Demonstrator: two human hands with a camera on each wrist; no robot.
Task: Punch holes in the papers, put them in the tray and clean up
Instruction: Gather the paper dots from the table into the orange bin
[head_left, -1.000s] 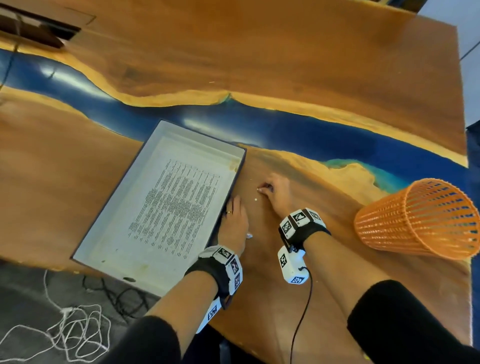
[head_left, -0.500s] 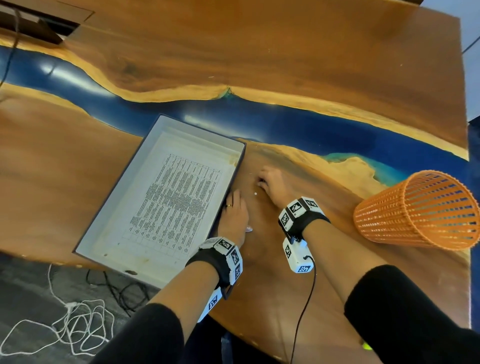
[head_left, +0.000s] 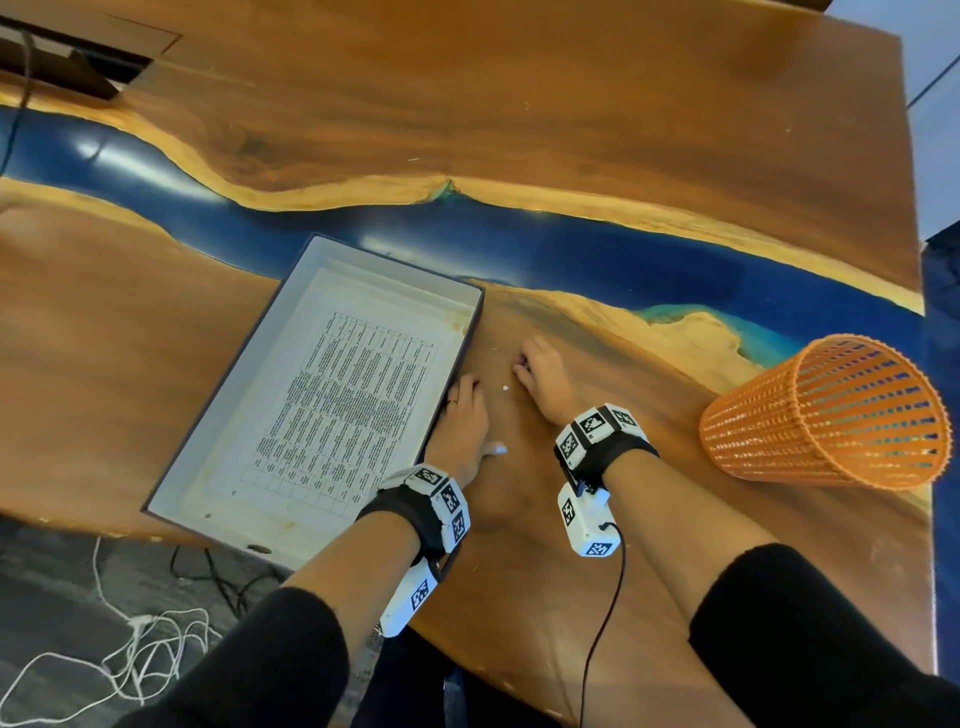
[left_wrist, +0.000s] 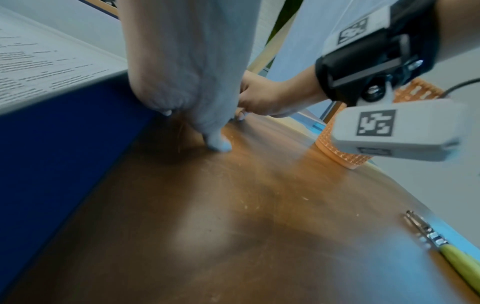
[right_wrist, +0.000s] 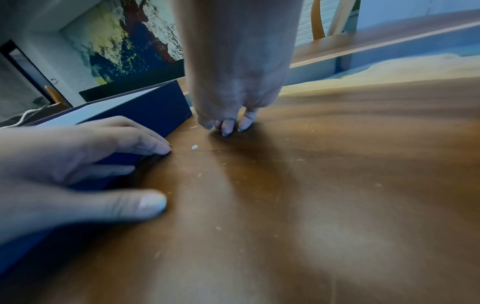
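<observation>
A dark blue tray (head_left: 221, 410) with pale inner walls holds a printed sheet of paper (head_left: 353, 405). My left hand (head_left: 462, 415) lies flat on the wood beside the tray's right wall, fingers (right_wrist: 145, 144) straight along it and thumb (right_wrist: 145, 203) on the table. My right hand (head_left: 521, 364) stands just to the right. Its fingertips (right_wrist: 228, 126) are bunched together and touch the wood; anything between them is hidden. One small white paper dot (head_left: 505, 387) lies loose between the hands, also visible in the right wrist view as the dot (right_wrist: 194, 146).
An orange mesh basket (head_left: 826, 410) lies on its side at the right of the table. A metal clip with a yellow-green handle (left_wrist: 441, 244) sits near the table's front edge. White cords (head_left: 130, 649) lie on the floor at lower left.
The head view has shifted slightly. Both hands stay where they were, the left beside the tray and the right with its fingertips on the wood near the dot.
</observation>
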